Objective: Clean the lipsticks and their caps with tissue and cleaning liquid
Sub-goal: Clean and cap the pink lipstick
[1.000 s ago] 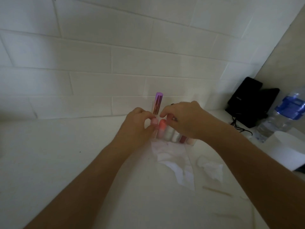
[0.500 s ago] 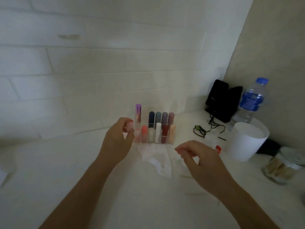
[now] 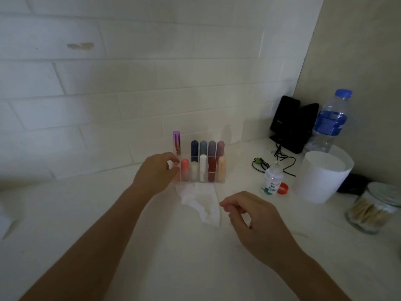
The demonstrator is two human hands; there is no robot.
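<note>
A clear organizer [image 3: 217,181] stands by the tiled wall with several capped lipsticks in two rows, among them a tall purple one [image 3: 176,141], a coral one [image 3: 184,169] and a dark red one [image 3: 212,169]. My left hand [image 3: 157,172] is at the organizer's left front corner, its thumb and fingers pinching a pale pink lipstick [image 3: 175,165] that is mostly hidden. My right hand [image 3: 257,222] hovers nearer to me with loosely curled fingers and holds nothing. A pink-stained tissue [image 3: 201,203] lies in front of the organizer. The uncapped cleaning liquid bottle [image 3: 273,181] stands to the right, its red cap [image 3: 283,189] beside it.
A white roll [image 3: 323,179], a water bottle [image 3: 332,120], a black device [image 3: 291,122] with cables [image 3: 276,162] and a glass jar of swabs [image 3: 373,210] crowd the right side. The tiled wall runs close behind the organizer.
My right hand has come away from the lipsticks and drawn back toward me, holding nothing. My left hand stays at the organizer's left end. The view has pulled back.
</note>
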